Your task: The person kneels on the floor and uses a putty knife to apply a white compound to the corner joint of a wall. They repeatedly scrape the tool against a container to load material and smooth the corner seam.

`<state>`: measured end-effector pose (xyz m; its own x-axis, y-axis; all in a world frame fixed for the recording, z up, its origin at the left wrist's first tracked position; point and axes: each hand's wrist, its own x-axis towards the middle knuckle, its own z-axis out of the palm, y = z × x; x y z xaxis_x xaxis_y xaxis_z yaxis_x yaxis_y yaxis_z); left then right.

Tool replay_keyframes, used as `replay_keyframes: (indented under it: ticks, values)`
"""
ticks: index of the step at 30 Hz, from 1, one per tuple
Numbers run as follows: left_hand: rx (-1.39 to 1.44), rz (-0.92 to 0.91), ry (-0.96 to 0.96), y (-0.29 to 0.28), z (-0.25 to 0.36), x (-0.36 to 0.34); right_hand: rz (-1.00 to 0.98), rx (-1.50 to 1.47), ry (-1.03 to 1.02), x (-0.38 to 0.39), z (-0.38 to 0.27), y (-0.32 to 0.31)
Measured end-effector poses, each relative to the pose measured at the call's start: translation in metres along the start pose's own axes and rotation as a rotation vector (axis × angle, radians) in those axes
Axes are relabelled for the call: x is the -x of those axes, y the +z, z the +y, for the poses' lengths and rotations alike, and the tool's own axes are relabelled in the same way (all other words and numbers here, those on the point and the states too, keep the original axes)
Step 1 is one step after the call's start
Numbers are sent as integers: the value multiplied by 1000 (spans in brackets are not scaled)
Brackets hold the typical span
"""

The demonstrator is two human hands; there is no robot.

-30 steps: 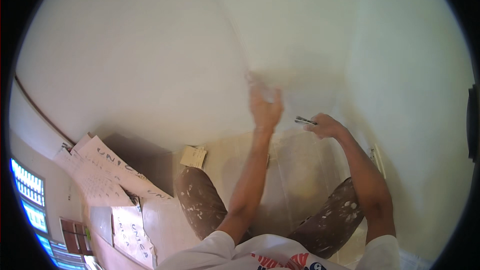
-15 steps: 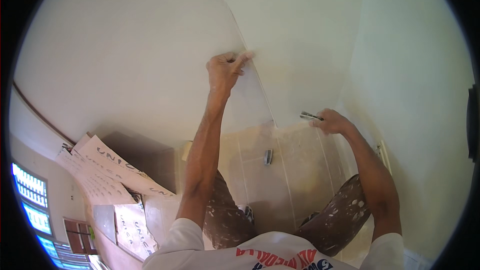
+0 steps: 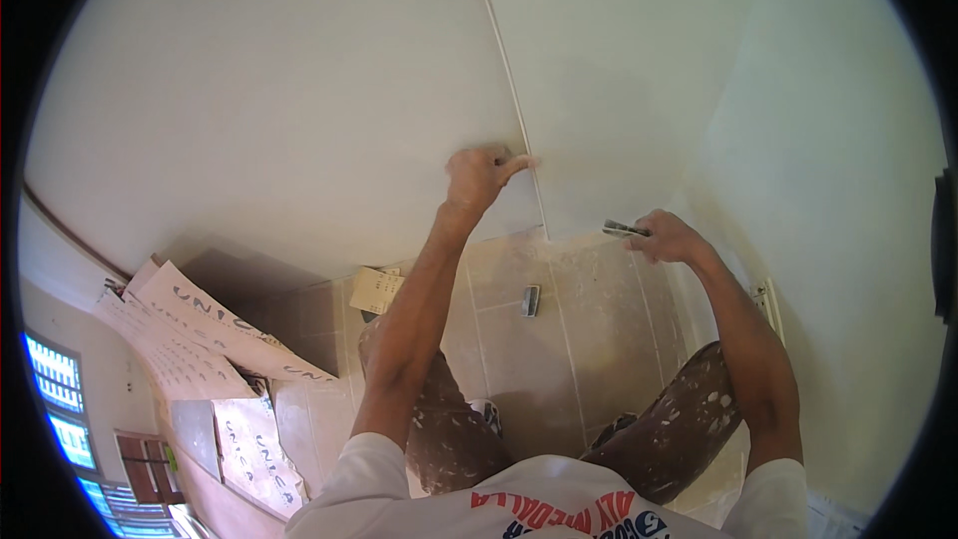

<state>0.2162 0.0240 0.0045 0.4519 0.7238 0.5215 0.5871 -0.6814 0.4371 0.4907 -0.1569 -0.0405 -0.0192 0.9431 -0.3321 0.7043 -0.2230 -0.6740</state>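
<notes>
Left hand (image 3: 479, 178): fingers curled, thumb stuck out across the thin white strip (image 3: 514, 87) on the off-white wall (image 3: 299, 90); cannot tell whether it pinches the strip or only presses it. Right hand (image 3: 667, 239): closed around a narrow dark flat tool (image 3: 623, 230), tool tip pointing left, near the strip's lower end, apart from it. Strip runs from the wall's upper part down to the wall-side edge of the beige tiled floor (image 3: 519, 369).

On floor: small dark-grey rectangular block (image 3: 531, 301), near the wall-side edge, between the knees. Beige flat card-like piece (image 3: 376, 289) at the same edge, further left, partly behind left forearm. Large pinkish-tan cardboard sheets (image 3: 215, 324) with dark lettering, creased and overlapping, toward the floor's left side. Barred window (image 3: 58, 374) far left. Brown trousers (image 3: 689, 409) spotted white, white printed shirt (image 3: 429, 514).
</notes>
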Motion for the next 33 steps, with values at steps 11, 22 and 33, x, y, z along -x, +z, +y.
replay_keyframes:
  ticks: [11, 22, 33]
  values:
    - [-31, -146, 63, 31, -23, 15, -12, 18, 33, -5, -3, 1]
    - [-123, -170, 171, 63, -51, 37, 15, 9, 25, -14, -1, 11]
    - [-272, -397, -15, -2, -1, 5, 356, 155, -253, -43, -93, 37]
